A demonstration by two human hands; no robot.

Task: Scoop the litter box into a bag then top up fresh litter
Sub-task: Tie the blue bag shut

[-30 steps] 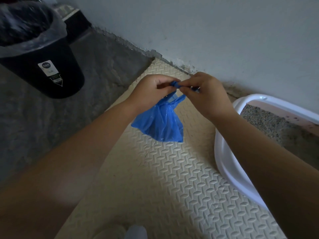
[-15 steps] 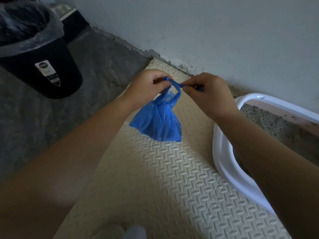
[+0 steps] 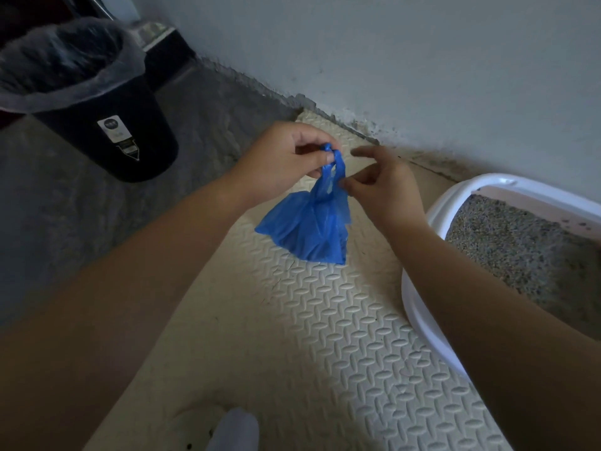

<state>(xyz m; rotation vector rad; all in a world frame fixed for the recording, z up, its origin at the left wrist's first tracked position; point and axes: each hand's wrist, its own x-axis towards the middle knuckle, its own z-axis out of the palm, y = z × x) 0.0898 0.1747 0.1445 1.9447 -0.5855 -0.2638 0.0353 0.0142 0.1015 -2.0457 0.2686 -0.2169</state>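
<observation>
We could not read the bin label. Our left hand pinched the knotted blue bag above the mat beside the litter box; our right hand had released it, fingers loose.

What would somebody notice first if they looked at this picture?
The bright blue bag, hanging mid-picture from the left hand, with the right hand close beside it. Then the white litter box at right and the black bin at upper left.
</observation>
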